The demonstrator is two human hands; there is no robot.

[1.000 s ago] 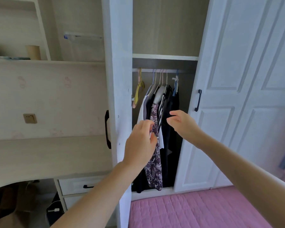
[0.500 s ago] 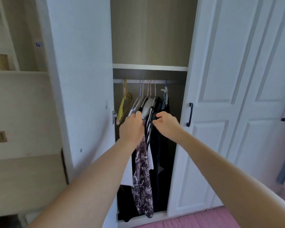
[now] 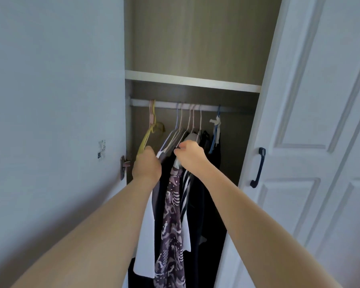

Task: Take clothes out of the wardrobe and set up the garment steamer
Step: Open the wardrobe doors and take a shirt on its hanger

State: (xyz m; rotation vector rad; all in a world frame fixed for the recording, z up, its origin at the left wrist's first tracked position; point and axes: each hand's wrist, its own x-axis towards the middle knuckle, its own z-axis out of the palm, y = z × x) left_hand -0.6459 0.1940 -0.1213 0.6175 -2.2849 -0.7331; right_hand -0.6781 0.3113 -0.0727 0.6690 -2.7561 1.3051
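Inside the open wardrobe, several garments hang on thin hangers from a white rail (image 3: 166, 104). A purple patterned garment (image 3: 172, 231) hangs in the middle, with a white one (image 3: 146, 242) to its left and dark clothes (image 3: 208, 204) to its right. My left hand (image 3: 147, 166) is curled against the shoulders of the left garments, pushing them aside. My right hand (image 3: 190, 155) pinches the dark top of a hanger or collar just right of the patterned garment. No steamer is in view.
The left wardrobe door (image 3: 56, 121) stands open close beside my left arm. The right door (image 3: 312, 142) with a black handle (image 3: 258, 167) is shut. Two empty hangers, pink and yellow (image 3: 152, 125), hang at the rail's left end. A shelf (image 3: 191, 81) sits above the rail.
I have stepped closer to the wardrobe. Both hands rose from the middle of the garments to their shoulders near the hangers and spread slightly apart.
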